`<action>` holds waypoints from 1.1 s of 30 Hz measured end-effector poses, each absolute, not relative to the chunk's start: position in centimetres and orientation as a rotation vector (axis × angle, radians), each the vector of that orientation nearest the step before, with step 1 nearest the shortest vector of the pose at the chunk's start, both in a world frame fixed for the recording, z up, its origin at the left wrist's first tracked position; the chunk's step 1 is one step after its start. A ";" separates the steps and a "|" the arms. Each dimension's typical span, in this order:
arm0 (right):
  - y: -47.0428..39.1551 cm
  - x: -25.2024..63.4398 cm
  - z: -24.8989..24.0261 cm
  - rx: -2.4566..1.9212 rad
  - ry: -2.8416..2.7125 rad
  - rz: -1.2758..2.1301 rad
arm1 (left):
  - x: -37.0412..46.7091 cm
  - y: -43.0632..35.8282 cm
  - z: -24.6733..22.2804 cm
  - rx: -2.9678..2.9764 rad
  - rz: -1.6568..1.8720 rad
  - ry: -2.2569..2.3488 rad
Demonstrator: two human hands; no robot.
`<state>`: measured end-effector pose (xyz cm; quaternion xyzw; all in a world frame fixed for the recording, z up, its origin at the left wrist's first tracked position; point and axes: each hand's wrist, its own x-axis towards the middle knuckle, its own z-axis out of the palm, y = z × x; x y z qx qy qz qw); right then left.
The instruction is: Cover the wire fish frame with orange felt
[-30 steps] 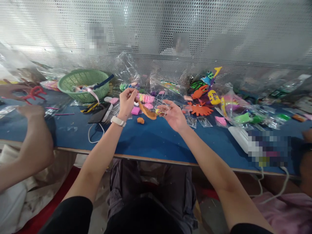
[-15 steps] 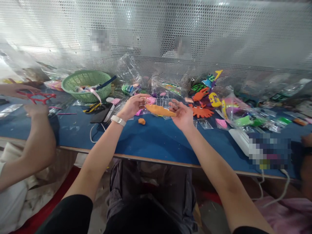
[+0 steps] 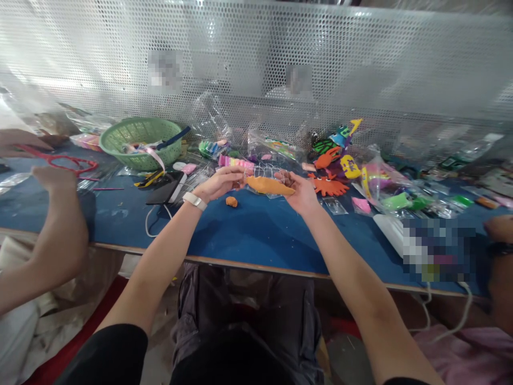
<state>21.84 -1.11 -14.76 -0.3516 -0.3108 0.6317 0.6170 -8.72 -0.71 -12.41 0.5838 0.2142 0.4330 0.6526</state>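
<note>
Blue tabletop (image 3: 256, 235) stretches before a perforated metal screen (image 3: 240, 48). We hold an orange clay sheet (image 3: 269, 186) beside wire mesh (image 3: 266, 171), our left hand (image 3: 220, 183) clamped on its nine-o'clock end, our right hand (image 3: 303, 194) on three; an orange lump (image 3: 231, 201) lies at eight, a green basket (image 3: 140, 131) at ten.

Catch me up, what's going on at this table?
A person's left hand and right hand hold an orange sheet at its two ends, above the blue table; a wire mesh shows just behind it, between the hands. A small orange lump lies on the table near the left hand. Farther back stand a green basket and, to the right, an orange crab figure. At the far left, a co-worker's hands are by a red frame.
</note>
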 end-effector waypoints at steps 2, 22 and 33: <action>-1.5 21.8 -14.1 -0.823 -0.672 1.475 | -8.5 -0.9 -12.5 1.341 0.946 0.494; -2.0 23.4 -12.4 -1.190 -0.695 1.512 | -8.0 0.2 -14.1 1.887 0.978 1.162; -2.1 23.2 -12.5 -1.158 -0.735 1.530 | -2.4 -5.7 -14.5 3.122 0.657 0.537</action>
